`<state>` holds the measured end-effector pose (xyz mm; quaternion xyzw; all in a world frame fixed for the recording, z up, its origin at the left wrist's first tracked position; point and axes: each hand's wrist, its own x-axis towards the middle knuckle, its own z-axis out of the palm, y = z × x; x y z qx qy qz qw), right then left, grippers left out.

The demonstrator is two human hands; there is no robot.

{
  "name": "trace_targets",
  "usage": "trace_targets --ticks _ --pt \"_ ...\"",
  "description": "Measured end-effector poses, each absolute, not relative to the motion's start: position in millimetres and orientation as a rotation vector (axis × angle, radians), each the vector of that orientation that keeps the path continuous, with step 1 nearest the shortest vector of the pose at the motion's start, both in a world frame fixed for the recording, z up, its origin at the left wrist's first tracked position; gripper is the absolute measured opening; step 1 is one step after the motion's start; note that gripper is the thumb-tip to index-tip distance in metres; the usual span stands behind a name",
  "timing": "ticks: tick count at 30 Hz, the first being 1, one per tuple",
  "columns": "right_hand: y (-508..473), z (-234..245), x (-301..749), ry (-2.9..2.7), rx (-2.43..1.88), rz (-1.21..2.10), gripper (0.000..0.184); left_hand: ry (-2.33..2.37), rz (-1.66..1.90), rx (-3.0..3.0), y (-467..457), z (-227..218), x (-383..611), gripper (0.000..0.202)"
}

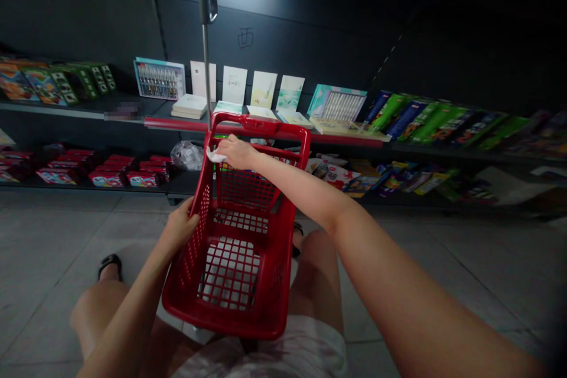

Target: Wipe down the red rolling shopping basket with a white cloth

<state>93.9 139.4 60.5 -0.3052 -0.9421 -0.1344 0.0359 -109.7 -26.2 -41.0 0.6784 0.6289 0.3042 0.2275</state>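
Note:
A red plastic shopping basket (277,271) with mesh walls and floor stands between my legs, its handle end toward the shelves. My left hand (181,223) grips the basket's left rim, its fingers curled over the edge. At the far left corner, just below the handle bar, my right hand (237,152) presses a white wipe (215,156) against the red plastic. Most of the wipe is hidden under my fingers. A thin metal pole (205,65) with a dark grip rises behind that corner.
A dark shelf unit stands ahead. Its upper shelf carries white booklets (234,85), pen sets (160,80) and green and blue packs (411,118). Red boxes (108,171), a clear plastic bag (188,155) and snack bags (336,176) lie lower. Grey floor tiles (443,254) surround me.

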Motion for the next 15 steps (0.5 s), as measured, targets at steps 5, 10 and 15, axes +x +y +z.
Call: trace_targets --ticks 5,10,15 --pt "168 96 127 -2.636 -1.169 -0.492 0.044 1.744 0.856 1.851 -29 -43 -113 0.055" --pt "179 100 185 -2.581 -1.406 -0.331 0.038 1.755 0.857 1.815 -28 -40 -117 0.057" --pt "160 108 196 -2.506 -1.452 -0.288 0.040 1.719 0.845 1.831 -26 -37 -118 0.059"
